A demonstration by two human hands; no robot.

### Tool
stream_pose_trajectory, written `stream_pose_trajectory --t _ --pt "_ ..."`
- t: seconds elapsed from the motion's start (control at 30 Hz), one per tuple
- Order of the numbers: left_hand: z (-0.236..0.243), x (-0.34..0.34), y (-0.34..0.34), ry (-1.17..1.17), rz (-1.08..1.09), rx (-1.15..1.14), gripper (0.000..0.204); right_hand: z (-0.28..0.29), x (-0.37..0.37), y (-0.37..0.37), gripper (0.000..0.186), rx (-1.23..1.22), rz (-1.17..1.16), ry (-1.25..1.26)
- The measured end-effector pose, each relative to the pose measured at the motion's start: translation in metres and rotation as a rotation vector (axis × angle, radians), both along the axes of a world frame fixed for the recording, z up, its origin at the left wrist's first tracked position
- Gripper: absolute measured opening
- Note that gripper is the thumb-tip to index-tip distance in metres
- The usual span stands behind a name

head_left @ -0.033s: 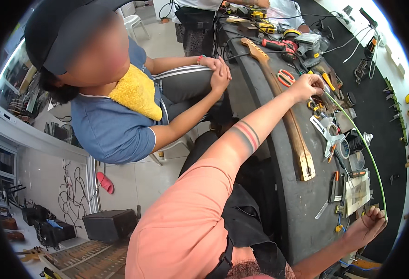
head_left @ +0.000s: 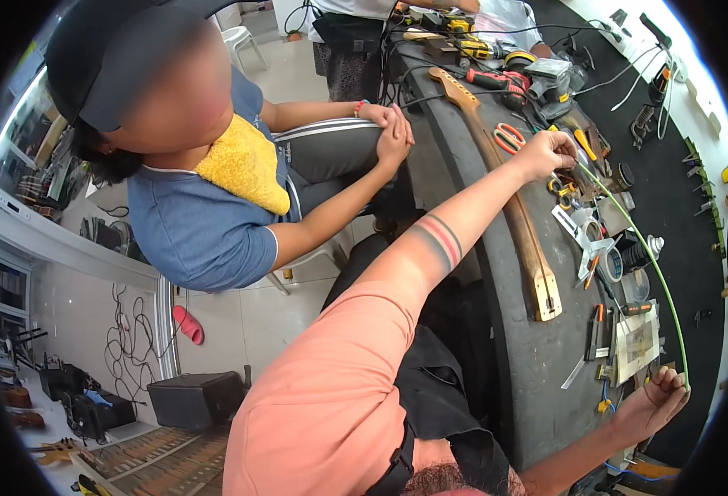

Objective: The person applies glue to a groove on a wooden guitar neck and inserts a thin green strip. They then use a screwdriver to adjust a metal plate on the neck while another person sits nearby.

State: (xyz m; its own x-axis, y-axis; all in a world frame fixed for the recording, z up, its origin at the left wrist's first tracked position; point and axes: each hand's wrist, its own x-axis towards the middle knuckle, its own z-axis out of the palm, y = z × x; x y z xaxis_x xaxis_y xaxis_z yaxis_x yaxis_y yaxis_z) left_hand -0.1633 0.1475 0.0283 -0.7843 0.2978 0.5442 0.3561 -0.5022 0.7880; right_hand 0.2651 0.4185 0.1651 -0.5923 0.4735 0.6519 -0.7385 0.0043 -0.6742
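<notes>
A long, thin, bright green strip (head_left: 668, 291) bows between my two hands above the workbench. My left hand (head_left: 549, 157), arm stretched out, pinches its far end beyond the guitar neck. The near end is in the closed fingers of my right hand (head_left: 650, 405), low at the right. A wooden guitar neck (head_left: 528, 248) lies lengthwise on the dark bench, its headstock at the far end, partly under my left wrist. Orange-handled scissors (head_left: 508, 139) lie beside that wrist.
Tape rolls (head_left: 610, 264), hand tools and a small white card (head_left: 637, 343) crowd the bench's right side. Power tools (head_left: 500, 83) and cables stand at the far end. A seated person (head_left: 198, 215) with clasped hands is at my left; another person (head_left: 351, 33) stands farther back.
</notes>
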Motion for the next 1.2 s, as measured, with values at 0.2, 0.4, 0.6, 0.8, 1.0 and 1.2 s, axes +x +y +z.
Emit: stream_pose_trajectory --t 0.2,0.4,0.6,0.8,1.0,1.2 --pt "0.002 0.006 -0.005 -0.02 0.018 -0.017 0.013 -0.007 0.001 0.003 0.023 -0.041 0.027 0.004" --pt "-0.002 -0.002 -0.011 0.003 0.026 -0.042 0.016 -0.017 -0.003 0.008 0.015 -0.207 -0.104 -0.024" --pt "0.008 -0.009 -0.025 0.037 0.086 -0.07 0.016 -0.009 -0.006 -0.017 0.037 -0.019 0.315 0.067" --pt "0.013 -0.002 -0.045 -0.086 0.071 -0.128 0.013 -0.035 0.007 -0.013 0.037 -0.05 0.231 -0.174" --pt "0.02 0.007 -0.041 -0.105 -0.009 -0.24 0.022 -0.058 0.02 -0.003 0.041 -0.218 0.343 -0.952" --pt "0.014 0.042 -0.038 0.19 0.474 -0.496 0.037 -0.09 0.003 -0.016 0.027 0.221 0.145 -1.154"
